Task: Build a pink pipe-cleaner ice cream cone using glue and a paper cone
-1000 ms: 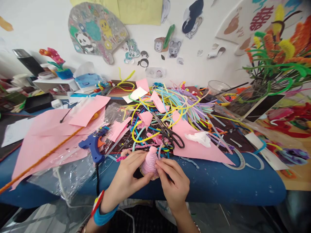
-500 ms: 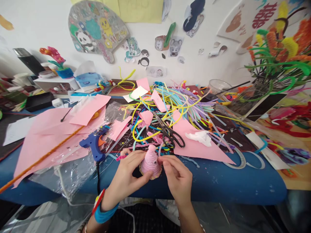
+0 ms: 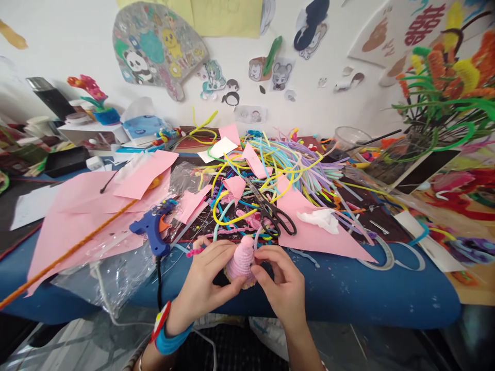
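Observation:
A small pink fuzzy cone (image 3: 242, 260) made of wound pipe cleaner stands at the near edge of the blue table (image 3: 348, 293). My left hand (image 3: 203, 286) grips its left side and base, fingers curled round it. My right hand (image 3: 280, 283) pinches its right side with thumb and fingertips. Just beyond the cone lie black scissors (image 3: 273, 211) on a heap of coloured pipe cleaners (image 3: 286, 165). A blue glue gun (image 3: 152, 232) rests to the left of my left hand, its black cord hanging over the edge.
Pink paper sheets (image 3: 77, 216) and clear plastic wrap (image 3: 112, 273) cover the left of the table. A long orange pipe cleaner (image 3: 69, 252) crosses them. A white tissue (image 3: 320, 219) lies on a pink triangle at the right. A vase of pipe-cleaner flowers (image 3: 441, 87) stands far right.
The pink cone has turned a little between my fingers. My right hand has shifted its pinch slightly up the cone's right side. The view has drifted slightly.

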Demonstrator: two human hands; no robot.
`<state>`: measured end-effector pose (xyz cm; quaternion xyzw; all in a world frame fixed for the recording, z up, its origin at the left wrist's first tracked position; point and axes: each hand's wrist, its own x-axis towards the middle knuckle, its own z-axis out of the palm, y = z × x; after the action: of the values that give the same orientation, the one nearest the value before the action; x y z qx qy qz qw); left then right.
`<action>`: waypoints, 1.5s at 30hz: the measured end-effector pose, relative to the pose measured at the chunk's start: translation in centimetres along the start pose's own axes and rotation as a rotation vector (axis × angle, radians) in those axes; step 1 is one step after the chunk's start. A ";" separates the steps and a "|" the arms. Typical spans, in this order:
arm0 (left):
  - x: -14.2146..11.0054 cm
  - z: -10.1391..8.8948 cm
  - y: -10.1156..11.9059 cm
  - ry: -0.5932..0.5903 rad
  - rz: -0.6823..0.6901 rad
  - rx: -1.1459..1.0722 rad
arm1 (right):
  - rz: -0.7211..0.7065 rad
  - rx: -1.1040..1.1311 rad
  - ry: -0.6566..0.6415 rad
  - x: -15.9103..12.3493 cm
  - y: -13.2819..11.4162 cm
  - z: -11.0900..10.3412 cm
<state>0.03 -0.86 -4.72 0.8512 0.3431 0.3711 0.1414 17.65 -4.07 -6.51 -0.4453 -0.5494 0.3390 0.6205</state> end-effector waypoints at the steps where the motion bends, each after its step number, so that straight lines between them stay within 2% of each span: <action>1: 0.0 0.0 0.0 -0.006 -0.004 0.001 | 0.007 0.000 -0.013 0.0 0.1 -0.1; 14: -0.3 0.1 -0.1 -0.053 -0.043 0.015 | -0.013 -0.090 -0.047 -0.2 0.2 -0.2; 20: -0.6 0.4 -0.1 0.022 -0.072 0.050 | 0.002 -0.187 -0.106 -0.8 0.2 -0.4; 25: -2.0 -0.7 -0.3 -0.014 -0.096 0.159 | 0.021 -0.299 -0.106 -0.9 0.0 0.4; 30: -3.2 -2.0 -1.1 -0.001 -0.070 0.280 | -0.053 -0.335 -0.058 -0.8 -0.1 0.8; 35: -3.0 -1.9 -1.6 0.031 -0.057 0.261 | -0.021 -0.254 -0.011 -1.4 0.0 0.1; 39: -2.6 -2.0 -1.4 0.058 -0.046 0.255 | -0.078 -0.187 0.143 -2.8 -0.2 -0.7; 41: -2.5 -2.2 -1.1 0.109 -0.005 0.248 | -0.098 -0.148 0.205 -3.7 -0.7 -0.8; 43: -2.7 -2.3 -0.4 0.180 0.032 0.210 | -0.066 -0.098 0.182 -4.5 -1.5 -0.5; 45: -3.1 -2.4 0.5 0.225 0.039 0.121 | 0.023 -0.012 0.091 -5.1 -2.4 0.1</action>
<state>-2.99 -3.36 -4.50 0.8176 0.3622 0.4455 0.0429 16.50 -9.59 -6.20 -0.4704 -0.5174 0.3221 0.6382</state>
